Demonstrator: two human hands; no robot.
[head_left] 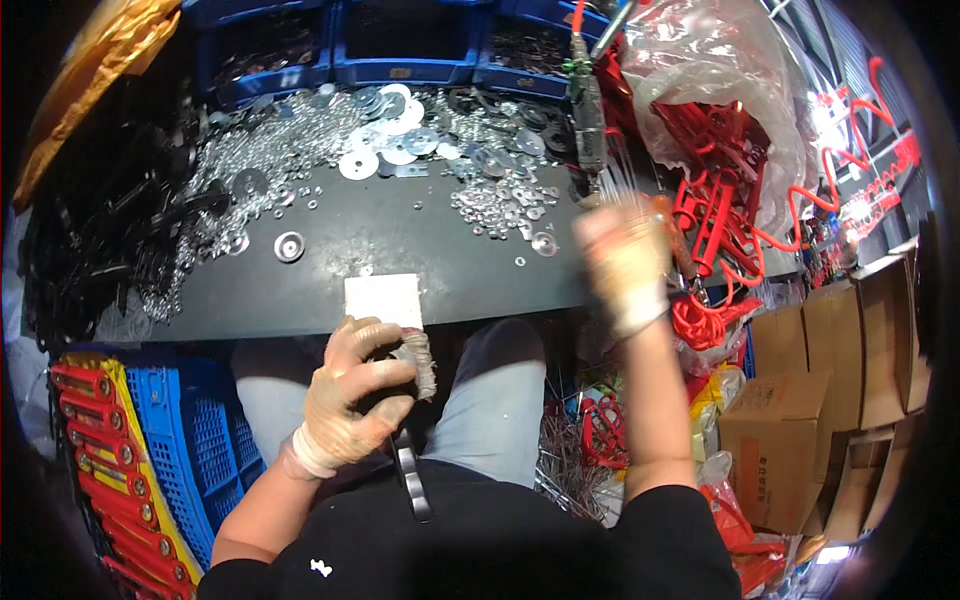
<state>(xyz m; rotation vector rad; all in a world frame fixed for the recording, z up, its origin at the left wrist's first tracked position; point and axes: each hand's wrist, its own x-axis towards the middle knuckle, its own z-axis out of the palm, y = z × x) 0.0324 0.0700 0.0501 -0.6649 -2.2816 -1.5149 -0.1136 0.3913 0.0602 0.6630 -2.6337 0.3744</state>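
Observation:
My gloved left hand (352, 395) is at the table's near edge, fingers curled around the upper end of a black curved strip (408, 478) that hangs down over my lap. Its grip hides that end. Beside the fingers is a grey cloth-wrapped piece (424, 365), and just beyond them lies a white square block (383, 296). My gloved right hand (625, 255) is raised on the right, smeared by motion, so its fingers are unclear. Right above it hangs a dark power driver (588, 110); whether they touch I cannot tell.
Small metal nuts (270, 150) and washers (400, 125) cover the table's far side, before blue bins (405, 72). Black parts (110, 220) heap at left. Red tool frames (715, 210) and a red coiled hose (845, 165) crowd the right. Cardboard boxes (775, 440) stand lower right.

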